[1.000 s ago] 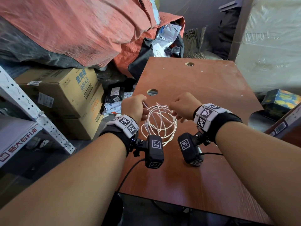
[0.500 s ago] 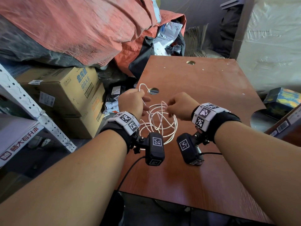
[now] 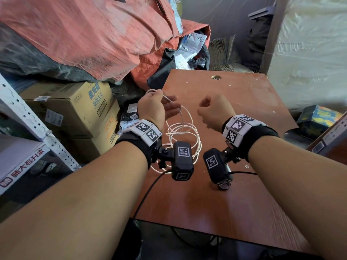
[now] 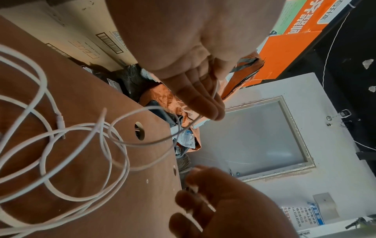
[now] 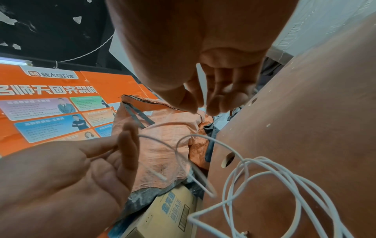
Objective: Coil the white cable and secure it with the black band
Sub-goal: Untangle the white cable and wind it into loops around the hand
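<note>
The white cable [image 3: 180,125] hangs in several loose loops over the brown table [image 3: 234,102], between my wrists. My left hand [image 3: 169,104] is raised at the table's left edge and pinches one strand between thumb and straight fingers. The left wrist view shows that strand running along the fingers [image 4: 209,103], with the loops [image 4: 42,80] and a plug [image 4: 60,120] below. My right hand [image 3: 204,104] hovers to the right, fingers curled, clear of the cable. In the right wrist view its fingers [image 5: 215,99] hold nothing I can make out. No black band is visible.
Cardboard boxes [image 3: 78,109] and a white metal rack [image 3: 28,124] stand left of the table. An orange tarp [image 3: 93,34] covers a heap behind. Round holes [image 3: 216,77] pierce the tabletop. A colourful box [image 3: 319,119] sits at the right.
My right hand has let go of the coil and drawn away to the right. My left hand has lifted one strand, and the loops have sagged open below it.
</note>
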`<state>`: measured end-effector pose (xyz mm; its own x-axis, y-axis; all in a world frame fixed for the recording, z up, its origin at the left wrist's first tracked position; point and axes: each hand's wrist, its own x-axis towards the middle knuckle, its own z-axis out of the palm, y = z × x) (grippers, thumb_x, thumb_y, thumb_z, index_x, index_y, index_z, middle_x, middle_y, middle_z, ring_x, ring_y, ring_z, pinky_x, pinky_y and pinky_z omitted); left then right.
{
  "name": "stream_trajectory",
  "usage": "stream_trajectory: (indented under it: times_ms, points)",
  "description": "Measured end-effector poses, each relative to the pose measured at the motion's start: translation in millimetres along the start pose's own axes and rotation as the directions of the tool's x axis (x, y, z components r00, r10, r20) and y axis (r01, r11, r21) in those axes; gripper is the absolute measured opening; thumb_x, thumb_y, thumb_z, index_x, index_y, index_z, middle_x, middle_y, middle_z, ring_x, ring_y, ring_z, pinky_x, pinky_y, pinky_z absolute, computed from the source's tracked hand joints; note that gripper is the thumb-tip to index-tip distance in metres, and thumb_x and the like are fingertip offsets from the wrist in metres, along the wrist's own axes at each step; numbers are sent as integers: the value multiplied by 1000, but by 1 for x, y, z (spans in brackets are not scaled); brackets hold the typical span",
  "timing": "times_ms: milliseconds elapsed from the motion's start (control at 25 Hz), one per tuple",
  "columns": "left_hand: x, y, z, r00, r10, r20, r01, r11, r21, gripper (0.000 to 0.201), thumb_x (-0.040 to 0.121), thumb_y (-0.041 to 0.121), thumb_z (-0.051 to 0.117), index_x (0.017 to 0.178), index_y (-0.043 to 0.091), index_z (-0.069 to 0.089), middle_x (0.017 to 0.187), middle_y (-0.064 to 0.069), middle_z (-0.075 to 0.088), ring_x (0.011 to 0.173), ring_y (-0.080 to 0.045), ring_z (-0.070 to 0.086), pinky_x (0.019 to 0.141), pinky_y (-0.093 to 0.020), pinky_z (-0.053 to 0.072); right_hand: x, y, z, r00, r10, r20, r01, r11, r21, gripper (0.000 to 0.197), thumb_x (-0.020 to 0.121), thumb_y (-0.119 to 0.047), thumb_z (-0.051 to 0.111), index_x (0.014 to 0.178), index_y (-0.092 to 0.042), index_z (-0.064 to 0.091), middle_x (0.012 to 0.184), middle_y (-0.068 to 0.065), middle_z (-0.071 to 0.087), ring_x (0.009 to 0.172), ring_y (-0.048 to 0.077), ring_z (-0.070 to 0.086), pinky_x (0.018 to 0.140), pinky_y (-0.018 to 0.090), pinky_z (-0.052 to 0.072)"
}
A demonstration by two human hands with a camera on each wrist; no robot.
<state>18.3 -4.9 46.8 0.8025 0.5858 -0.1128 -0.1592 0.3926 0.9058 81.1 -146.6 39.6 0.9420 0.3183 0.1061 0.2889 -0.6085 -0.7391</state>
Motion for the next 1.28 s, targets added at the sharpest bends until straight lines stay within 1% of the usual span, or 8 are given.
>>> stream_trajectory:
  times_ms: [80, 160, 360, 560, 680, 800, 1080, 1280]
  points:
    - [-3, -2, 2, 999, -32, 37, 32, 999, -13, 27, 106, 16, 38, 85, 7, 53, 69, -9, 70, 48, -15, 66, 47, -25, 55, -4, -8, 0, 998, -65, -20, 66, 991, 114, 10, 81, -11, 61, 74, -18, 63, 78, 9, 70, 75, 28, 69, 73, 49, 60]
    - [-4, -4, 3, 996, -50, 78, 53, 998, -38, 28, 105, 14, 39, 83, 6, 54, 66, -8, 72, 51, -15, 65, 51, -24, 55, -8, -16, 1, 994, -103, 29, 95, 975, 203, 8, 83, -9, 64, 82, -15, 69, 83, 8, 72, 77, 21, 66, 80, 41, 58]
    - [-7, -10, 4, 990, -107, 92, 115, 990, -82, 28, 104, 14, 41, 81, 6, 55, 69, -9, 69, 56, -16, 64, 54, -24, 55, -15, -19, 6, 986, -115, 118, 85, 969, 231, 12, 85, -9, 69, 96, -6, 72, 85, 7, 70, 73, 11, 59, 70, 23, 49]
    - [-6, -13, 7, 987, -160, -1, 159, 983, 91, 36, 99, 15, 52, 65, 6, 56, 58, -2, 50, 46, -10, 44, 43, -19, 44, -17, -14, 1, 986, -116, 118, 89, 973, 214, 12, 94, -12, 62, 96, -2, 69, 89, 20, 73, 72, 18, 63, 77, 38, 57]
    - [1, -15, 8, 987, -160, -14, 160, 973, 164, 37, 99, 20, 54, 64, 6, 58, 50, 1, 54, 51, -12, 47, 41, -20, 46, -12, -12, 0, 985, -114, 126, 88, 976, 199, 11, 97, -11, 58, 94, -7, 68, 87, 19, 72, 70, 18, 63, 75, 38, 57]
    - [12, -18, 6, 987, -155, -39, 159, 971, 177, 34, 98, 21, 56, 66, 8, 59, 59, -1, 56, 54, -12, 52, 43, -21, 49, -3, -8, 6, 982, -109, 151, 76, 975, 210, 12, 98, -10, 56, 95, -5, 67, 88, 20, 72, 70, 23, 64, 76, 44, 57]
    - [25, -29, 3, 983, -155, -96, 173, 960, 221, 29, 95, 21, 57, 67, 11, 60, 60, 1, 53, 42, -8, 50, 45, -21, 45, 8, -1, 21, 981, -66, 184, 15, 964, 267, 11, 97, -10, 58, 91, -10, 68, 85, 19, 71, 69, 22, 63, 75, 44, 57]
    - [21, -27, 1, 983, -157, -98, 176, 955, 240, 29, 95, 19, 56, 67, 12, 60, 60, 1, 51, 42, -8, 48, 47, -22, 45, 11, 3, 24, 977, -60, 204, 7, 968, 251, 12, 96, -9, 58, 98, -4, 68, 83, 19, 72, 68, 23, 64, 73, 46, 58]
